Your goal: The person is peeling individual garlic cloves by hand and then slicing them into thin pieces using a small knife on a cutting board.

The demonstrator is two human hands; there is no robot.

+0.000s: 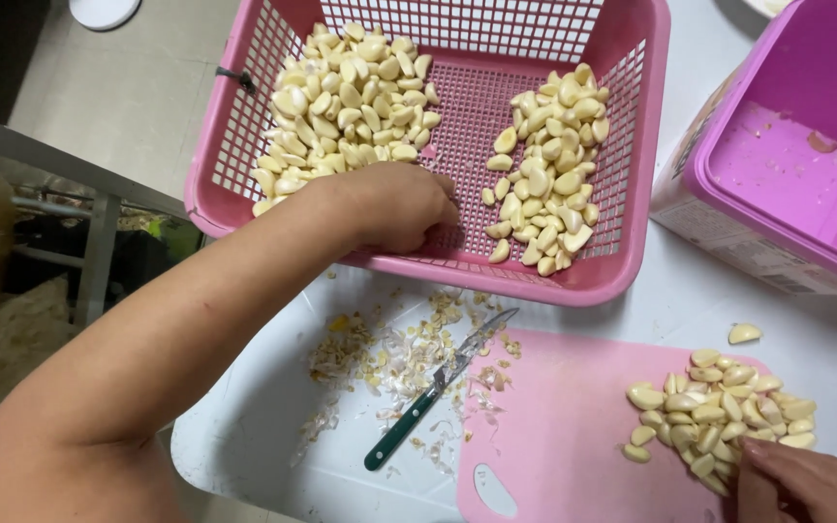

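Right, biggest thing first: one white table (244,436) carries everything. On it, one pink mesh basket (646,145) holds two separate heaps of peeled garlic cloves, a larger left heap (346,97) and a smaller right heap (549,165), far too many to count singly. To the right sits one purple tub (796,145), open and looking nearly empty. Below lies one pink cutting board (564,426) with a third pile of cloves (719,412) on its right end, and one stray clove (744,333) just off the board.

The left hand (394,205) is down in the basket between the two heaps, fingers curled under; whether it has cloves gathered I cannot tell. The right hand (801,484) rests at the board pile's lower edge, fingertips touching cloves, grip not visible.

By the look of it, this is the sorting or fetching stage, cloves moving between basket and board. Next calls for a closed scoop, lifted clear over the rim.

One green-handled knife (433,387) lies idle among the scattered skins (389,353).
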